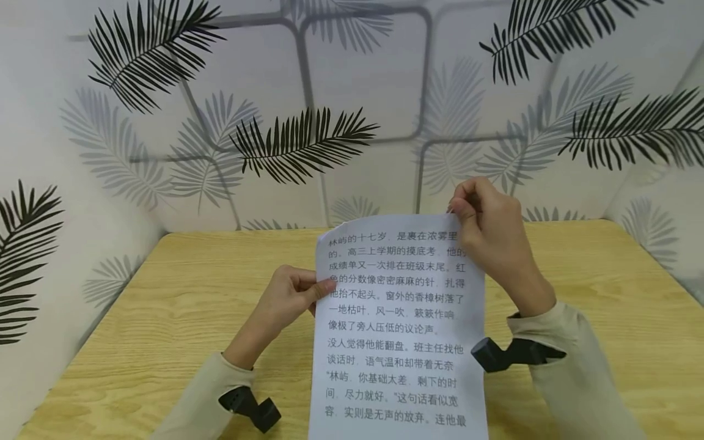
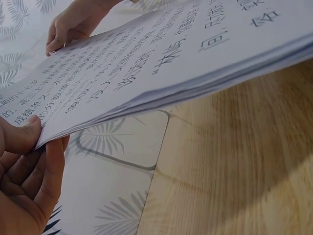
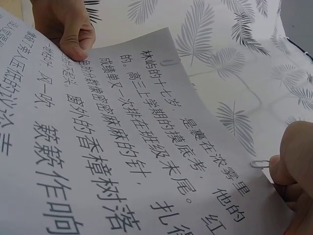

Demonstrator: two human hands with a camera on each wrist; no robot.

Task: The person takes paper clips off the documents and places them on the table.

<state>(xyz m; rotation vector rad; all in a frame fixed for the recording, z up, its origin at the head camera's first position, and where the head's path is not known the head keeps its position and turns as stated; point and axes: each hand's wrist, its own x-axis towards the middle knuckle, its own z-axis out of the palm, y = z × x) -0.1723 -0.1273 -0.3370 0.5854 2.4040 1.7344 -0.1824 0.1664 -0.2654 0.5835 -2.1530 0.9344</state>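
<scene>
A stack of printed paper sheets (image 1: 396, 342) is held up off the table, its layered edge showing in the left wrist view. My left hand (image 1: 291, 299) grips its left edge, thumb on the printed face and fingers behind. At the top right corner my right hand (image 1: 492, 238) pinches a silver paper clip (image 3: 260, 164), which overlaps the top edge of the paper. A second paper clip (image 3: 170, 62) sits on the top edge near the other corner, seen in the right wrist view. The right fingertips are partly hidden behind the thumb.
A wood-grain table (image 1: 181, 293) lies below the paper. Behind it hangs a pale backdrop (image 1: 363, 79) with leaf prints. Each sleeve carries a black wrist mount (image 1: 250, 408) close to the paper's sides.
</scene>
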